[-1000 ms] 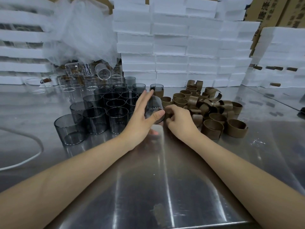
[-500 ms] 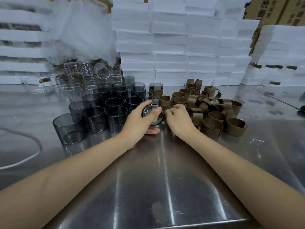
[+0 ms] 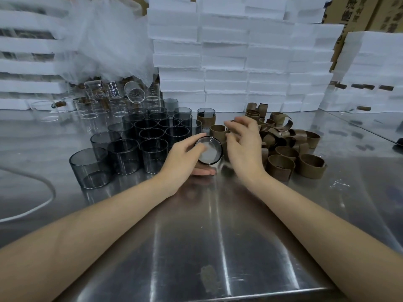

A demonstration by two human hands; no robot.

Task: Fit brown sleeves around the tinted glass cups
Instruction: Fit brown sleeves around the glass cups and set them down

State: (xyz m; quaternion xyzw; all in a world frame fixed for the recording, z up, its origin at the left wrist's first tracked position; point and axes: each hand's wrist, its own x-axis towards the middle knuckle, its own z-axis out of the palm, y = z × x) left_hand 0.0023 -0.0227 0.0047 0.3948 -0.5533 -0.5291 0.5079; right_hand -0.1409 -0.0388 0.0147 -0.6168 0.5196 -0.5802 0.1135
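The left hand [image 3: 183, 159] is gripping a tilted cup [image 3: 208, 151] at the table's [image 3: 218, 236] middle; the right hand [image 3: 242, 147], down among the sleeves [image 3: 281, 164] a moment ago, is lifting away, fingers loose and seemingly empty; fitting is waiting on a sleeve.

Brushed steel for bench [image 3: 218, 236], glossy, streaky reflections, dull smudge near front edge. Smoky transparent glass for tinted glass cups [image 3: 124, 158], smooth and shiny; same for tipped cup [image 3: 208, 150], base white with glare. Clear shiny glass for beakers [image 3: 135, 92] behind. Matt brown for sleeves [image 3: 281, 164], paper or leather-like, cannot tell. Matt grainy white foam for stacked blocks [image 3: 224, 62]. Crinkled translucent plastic for wrap [image 3: 104, 40]. Matt printed cardboard for boxes [image 3: 359, 12]. Smooth white cable [image 3: 32, 205].
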